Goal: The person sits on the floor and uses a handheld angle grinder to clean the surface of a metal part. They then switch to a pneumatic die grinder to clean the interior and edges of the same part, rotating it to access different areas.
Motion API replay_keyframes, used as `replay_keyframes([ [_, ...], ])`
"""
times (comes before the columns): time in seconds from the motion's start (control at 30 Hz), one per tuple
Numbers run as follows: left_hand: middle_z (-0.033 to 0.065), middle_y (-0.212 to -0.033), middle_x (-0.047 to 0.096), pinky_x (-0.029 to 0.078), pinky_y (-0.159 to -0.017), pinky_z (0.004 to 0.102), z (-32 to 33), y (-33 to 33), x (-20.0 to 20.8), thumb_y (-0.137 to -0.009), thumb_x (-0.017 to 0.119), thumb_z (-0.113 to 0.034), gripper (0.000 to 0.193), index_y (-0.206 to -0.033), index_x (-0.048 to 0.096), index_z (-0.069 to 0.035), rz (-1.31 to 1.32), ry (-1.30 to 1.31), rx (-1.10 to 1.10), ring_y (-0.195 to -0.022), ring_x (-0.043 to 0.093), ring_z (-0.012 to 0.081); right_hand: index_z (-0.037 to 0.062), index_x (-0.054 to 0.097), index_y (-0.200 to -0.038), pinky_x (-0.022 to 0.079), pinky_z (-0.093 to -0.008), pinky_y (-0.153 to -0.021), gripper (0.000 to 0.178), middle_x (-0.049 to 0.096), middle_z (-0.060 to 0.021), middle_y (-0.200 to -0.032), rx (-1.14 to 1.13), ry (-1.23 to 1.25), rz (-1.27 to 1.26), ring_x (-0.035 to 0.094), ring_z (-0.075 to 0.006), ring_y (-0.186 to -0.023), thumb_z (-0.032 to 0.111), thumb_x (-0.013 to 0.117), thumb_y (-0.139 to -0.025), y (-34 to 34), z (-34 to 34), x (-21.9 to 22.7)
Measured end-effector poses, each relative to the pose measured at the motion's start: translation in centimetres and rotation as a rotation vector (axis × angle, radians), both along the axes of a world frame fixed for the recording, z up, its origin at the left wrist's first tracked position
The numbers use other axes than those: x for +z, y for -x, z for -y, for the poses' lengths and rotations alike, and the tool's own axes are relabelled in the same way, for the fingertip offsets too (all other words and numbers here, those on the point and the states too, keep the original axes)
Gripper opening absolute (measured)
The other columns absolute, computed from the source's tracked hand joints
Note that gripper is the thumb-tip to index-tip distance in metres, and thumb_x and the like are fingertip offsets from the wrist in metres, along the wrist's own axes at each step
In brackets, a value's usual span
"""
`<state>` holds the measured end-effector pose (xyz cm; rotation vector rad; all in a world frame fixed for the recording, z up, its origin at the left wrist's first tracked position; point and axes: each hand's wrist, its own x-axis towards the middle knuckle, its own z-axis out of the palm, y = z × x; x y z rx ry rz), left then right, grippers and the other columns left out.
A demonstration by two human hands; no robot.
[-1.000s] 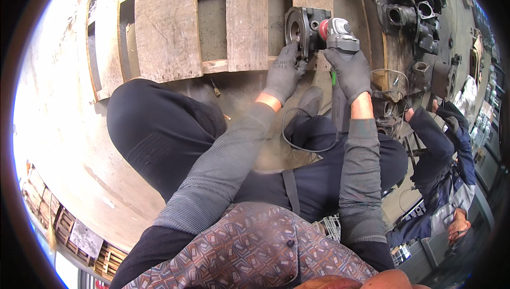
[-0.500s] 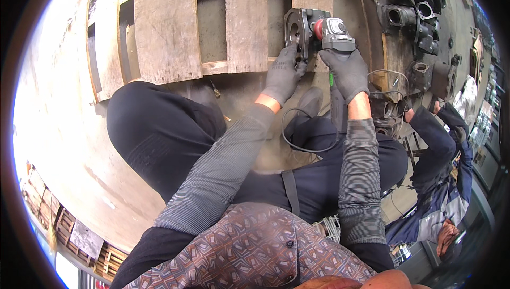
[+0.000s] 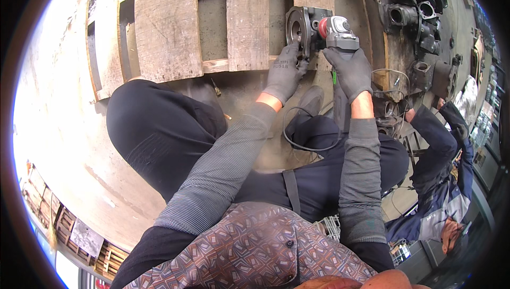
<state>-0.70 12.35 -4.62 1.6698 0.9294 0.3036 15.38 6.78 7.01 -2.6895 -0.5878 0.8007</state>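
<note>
Grasping the near side of a dark metal casting (image 3: 313, 17), the left hand (image 3: 284, 73) has its gloved fingers bent around the edge of the round flange, with the fingertips close to the central opening. This casting stands at the near right part of a wooden pallet (image 3: 247, 23), and its flange is turned toward the left. The right hand (image 3: 350, 76), also in a grey glove, has its fingers closed around the body of an angle grinder (image 3: 340, 42), just behind the metal head. The grinder is to the right of the casting, and its handle part points toward the person. Its red disc (image 3: 322, 27) faces the casting's right side; I cannot tell if the two are touching. Both hands are near to each other, but they stay apart.

A grey cord (image 3: 288, 136) makes a loop nearer to the person, between the two forearms, over the dark trousers (image 3: 164, 140). To the left of the left hand, a small thin object (image 3: 215, 88) lies beyond the bent knee. On the far right, several other dark castings (image 3: 402, 15) are gathered in a group. On the near right, another person (image 3: 438, 193) in dark blue and grey clothes is bent forward.
</note>
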Motion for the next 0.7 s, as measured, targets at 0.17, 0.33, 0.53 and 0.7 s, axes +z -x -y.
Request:
replay_keyframes([
  [0.17, 0.0207, -0.136, 0.061, 0.052, -0.102, 0.0438, 0.0, 0.0, -0.3, -0.093, 0.068, -0.016, 0.066, -0.154, 0.044, -0.005, 0.000, -0.051, 0.008, -0.119, 0.064, 0.0362, -0.0080, 0.065, -0.121, 0.055, -0.0399, -0.094, 0.070, 0.075, -0.0190, -0.115, 0.024, -0.047, 0.012, 0.073, -0.0288, -0.107, 0.043, 0.087, -0.078, -0.5, -0.2, -0.6],
  [0.33, 0.0198, -0.134, 0.062, 0.053, -0.100, 0.0436, 0.3, -0.1, -0.7, -0.093, 0.069, -0.016, 0.069, -0.156, 0.043, -0.007, -0.016, -0.091, 0.004, -0.117, 0.065, 0.0349, -0.0069, 0.066, -0.121, 0.055, -0.0380, -0.093, 0.065, 0.076, -0.0159, -0.114, -0.020, -0.076, 0.087, 0.074, -0.0245, -0.104, 0.039, 0.087, -0.080, -1.1, 0.6, -1.3],
  [0.53, 0.0203, -0.135, 0.061, 0.052, -0.103, 0.0439, 0.3, -0.4, -0.5, -0.093, 0.069, -0.016, 0.068, -0.156, 0.043, -0.006, -0.019, -0.082, 0.009, -0.120, 0.064, 0.0363, -0.0066, 0.065, -0.121, 0.054, -0.0401, -0.095, 0.070, 0.076, -0.0195, -0.114, -0.009, -0.080, -0.005, 0.073, -0.0296, -0.107, 0.043, 0.088, -0.078, 0.3, -0.1, -0.5],
  [0.7, 0.0207, -0.135, 0.062, 0.052, -0.102, 0.0441, 0.3, -0.3, -0.6, -0.094, 0.068, -0.015, 0.067, -0.155, 0.044, -0.005, -0.001, -0.065, 0.000, -0.120, 0.064, 0.0369, -0.0076, 0.065, -0.120, 0.054, -0.0412, -0.096, 0.073, 0.075, -0.0228, -0.116, 0.007, -0.026, 0.023, 0.072, -0.0341, -0.110, 0.046, 0.088, -0.076, 0.1, -0.8, 0.4],
])
